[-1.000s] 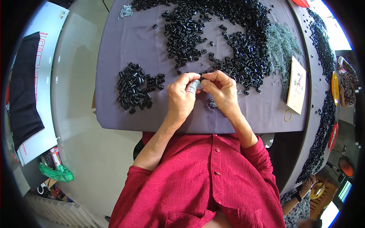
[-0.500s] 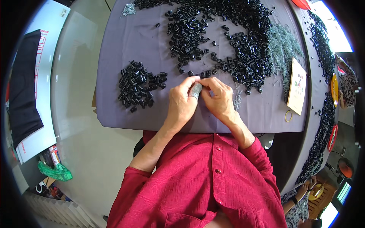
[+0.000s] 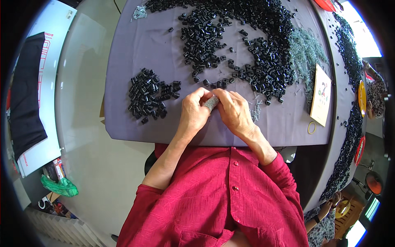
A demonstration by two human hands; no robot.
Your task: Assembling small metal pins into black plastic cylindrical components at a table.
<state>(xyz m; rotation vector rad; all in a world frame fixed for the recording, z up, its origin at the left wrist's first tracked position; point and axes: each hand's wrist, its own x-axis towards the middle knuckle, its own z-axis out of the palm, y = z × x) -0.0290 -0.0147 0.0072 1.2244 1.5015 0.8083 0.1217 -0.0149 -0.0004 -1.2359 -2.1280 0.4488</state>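
Note:
Near the front of the cloth-covered table (image 3: 164, 131), my left hand (image 3: 192, 110) and my right hand (image 3: 238, 113) meet with their fingertips pinched together. Whatever they hold is small and hidden by the fingers. A grey wrap (image 3: 211, 102) covers my left thumb. Just beyond the fingertips lie a few small black cylindrical pieces (image 3: 222, 83). To the left of my left hand is a separate heap of the same black pieces (image 3: 145, 94). A few thin, pale pin-like pieces (image 3: 256, 110) lie close to my right hand.
A large spread of black pieces (image 3: 269, 61) covers the far middle, with a heap of thin pale pins (image 3: 307, 47) beside it. A booklet (image 3: 321, 96) and a yellow band (image 3: 312, 128) lie at the right. Another table (image 3: 314, 191) holds more black pieces; other people sit beyond it.
My right hand has rolled over so its back shows more, and its fingers now cover the tip of my left thumb. Both hands have shifted slightly nearer to me.

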